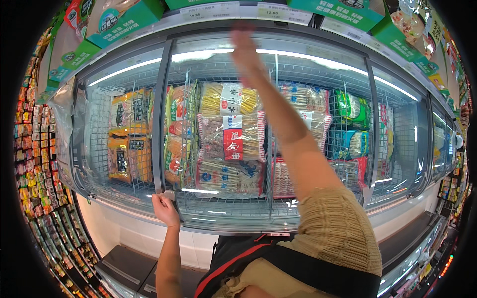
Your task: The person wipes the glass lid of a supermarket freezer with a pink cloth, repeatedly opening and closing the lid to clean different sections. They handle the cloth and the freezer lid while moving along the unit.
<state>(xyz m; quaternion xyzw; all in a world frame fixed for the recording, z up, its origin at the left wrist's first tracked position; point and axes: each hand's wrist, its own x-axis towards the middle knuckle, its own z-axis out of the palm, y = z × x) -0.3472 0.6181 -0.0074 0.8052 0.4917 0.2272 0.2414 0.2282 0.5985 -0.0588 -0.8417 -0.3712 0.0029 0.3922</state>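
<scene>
My left hand (166, 209) is closed on the handle at the lower corner of a sliding glass lid's frame (159, 111) on a chest freezer. Stretched out over the freezer, my right hand (244, 48) is motion-blurred near the far edge of the glass; whether it touches or holds anything I cannot tell. Under the glass, wire baskets hold a bag of yellow skewered food (212, 98), a red-and-white labelled bag of meat skewers (233, 136), and a bag of pale skewers (229, 178). Green bags (352, 108) and blue bags (350, 143) lie in a basket to the right.
Orange-yellow packages (130, 138) fill the left basket. Above the freezer's back edge runs a shelf with price tags (208, 11) and green display boxes (126, 22). Packed shelves (37, 149) stand far left. Dark-topped cabinets (126, 264) are at the lower left.
</scene>
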